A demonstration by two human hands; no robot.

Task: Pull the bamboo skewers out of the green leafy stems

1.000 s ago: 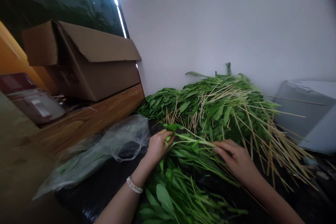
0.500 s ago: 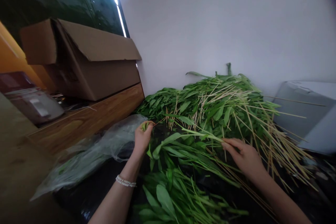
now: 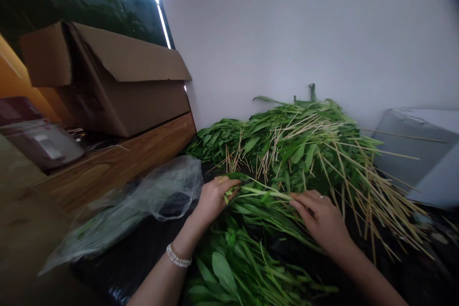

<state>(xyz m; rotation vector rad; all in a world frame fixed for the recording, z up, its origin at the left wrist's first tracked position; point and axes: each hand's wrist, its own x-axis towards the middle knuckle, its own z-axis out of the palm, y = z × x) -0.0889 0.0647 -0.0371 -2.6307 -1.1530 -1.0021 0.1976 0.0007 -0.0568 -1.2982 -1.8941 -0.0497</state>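
My right hand [image 3: 315, 210] is closed, pinching the cut end of a leafy green stem [image 3: 272, 194] between thumb and fingers. Farther along, at the leafy end, my left hand [image 3: 215, 196] curls shut with small green plant pieces [image 3: 228, 194] showing in its palm. Whether its fingertips also grip the stem is hard to tell. Beneath both hands lie loose leafy stems [image 3: 265, 215], and nearer me another bunch of greens [image 3: 229, 267] rests on black plastic [image 3: 139, 258].
Against the white wall a large heap of greens [image 3: 258, 126] has many thin bamboo sticks [image 3: 380, 196] on its right. A clear plastic bag [image 3: 154, 196] lies left. A cardboard box [image 3: 143, 100] and a lidded tub [image 3: 46, 143] stand on a wooden surface. A white box [image 3: 423, 153] is right.
My left hand has come rightward and down toward the stem in my right hand; the thin stick at its fingertips no longer shows there. The right hand has shifted slightly left.
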